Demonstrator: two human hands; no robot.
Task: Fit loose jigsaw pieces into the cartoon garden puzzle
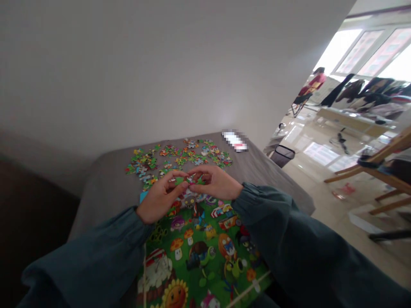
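Behind the grey cloth-covered surface (107, 192) rises a plain wall (180, 72), and to the right the room opens onto a shiny tiled floor (298, 149), a wooden chair (393, 156) and bright windows (362, 51). I have both hands together near the middle of the surface, fingers curled and thumbs pressed in: my left hand (163, 194) and my right hand (220, 182) pinch small green puzzle pieces (180, 181) between the fingertips, which almost meet. Whether these are joined I cannot tell, since my fingers cover part of them. Just beyond, loose puzzle pieces (144, 160) lie scattered in a broad patch toward the wall. Under my wrists and nearer to me spreads a green cartoon picture (205, 231), with mushrooms, a sunflower and other figures. A phone (235, 140), its screen blurred out, rests to the right of the loose pieces.
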